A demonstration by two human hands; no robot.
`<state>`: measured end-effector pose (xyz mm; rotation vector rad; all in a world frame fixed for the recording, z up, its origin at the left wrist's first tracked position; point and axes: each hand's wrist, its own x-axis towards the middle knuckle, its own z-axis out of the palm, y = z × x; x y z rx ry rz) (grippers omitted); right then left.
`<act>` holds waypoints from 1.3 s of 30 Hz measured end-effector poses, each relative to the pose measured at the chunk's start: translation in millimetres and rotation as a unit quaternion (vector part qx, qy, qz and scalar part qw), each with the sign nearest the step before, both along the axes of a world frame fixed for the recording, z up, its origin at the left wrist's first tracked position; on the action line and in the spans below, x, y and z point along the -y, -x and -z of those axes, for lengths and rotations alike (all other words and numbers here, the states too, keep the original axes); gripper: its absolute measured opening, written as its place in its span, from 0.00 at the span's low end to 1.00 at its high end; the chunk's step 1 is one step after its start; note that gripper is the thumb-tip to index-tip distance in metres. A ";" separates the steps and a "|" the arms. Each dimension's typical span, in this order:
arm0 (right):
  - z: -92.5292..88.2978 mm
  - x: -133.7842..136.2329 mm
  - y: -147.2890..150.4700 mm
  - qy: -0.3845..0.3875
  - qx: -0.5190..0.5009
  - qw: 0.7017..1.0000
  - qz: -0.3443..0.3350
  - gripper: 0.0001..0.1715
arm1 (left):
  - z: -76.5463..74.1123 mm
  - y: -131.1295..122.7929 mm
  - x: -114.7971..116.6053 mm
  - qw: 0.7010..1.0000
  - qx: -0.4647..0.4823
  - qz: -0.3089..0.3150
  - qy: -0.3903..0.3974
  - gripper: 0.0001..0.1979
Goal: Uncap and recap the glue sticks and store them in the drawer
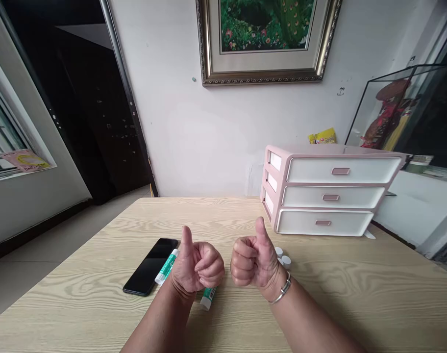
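Both hands are raised over a light wooden table (98, 314), fingers curled into fists and thumbs pointing up. My left hand (197, 262) holds nothing and is nearest to two green-and-white tubes. One tube (166, 267) lies just left of it against a black phone (150, 267); the other tube (208, 297) shows partly below the fist. My right hand (255, 257), with a silver bracelet at the wrist, is also empty. Small white round caps (285, 261) sit behind and to the right of it, partly hidden by the hand.
A pink-and-white three-drawer box (330, 196) stands at the back right of the table, with a yellow packet (324, 136) behind its top. A framed picture (267, 76) hangs on the wall. At the right is a glass case (385, 108) holding a figure.
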<state>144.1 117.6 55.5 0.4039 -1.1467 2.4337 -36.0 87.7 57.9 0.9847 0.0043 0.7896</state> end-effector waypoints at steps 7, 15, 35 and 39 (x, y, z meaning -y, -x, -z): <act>8.5 6.7 2.3 -0.026 -0.057 0.997 -0.040 0.43 | 11.6 2.3 2.2 0.998 0.020 0.039 -0.035 0.41; 11.4 9.1 2.7 -0.042 -0.031 0.998 -0.021 0.42 | 10.4 4.0 7.7 0.998 0.005 0.018 -0.066 0.41; 9.4 36.3 11.7 -0.010 -0.078 0.984 -0.161 0.42 | 4.8 -15.0 31.2 0.979 0.068 0.182 -0.059 0.39; 14.3 38.2 11.1 -0.009 -0.065 0.985 -0.159 0.43 | 8.5 -13.1 31.0 0.978 0.066 0.186 -0.075 0.39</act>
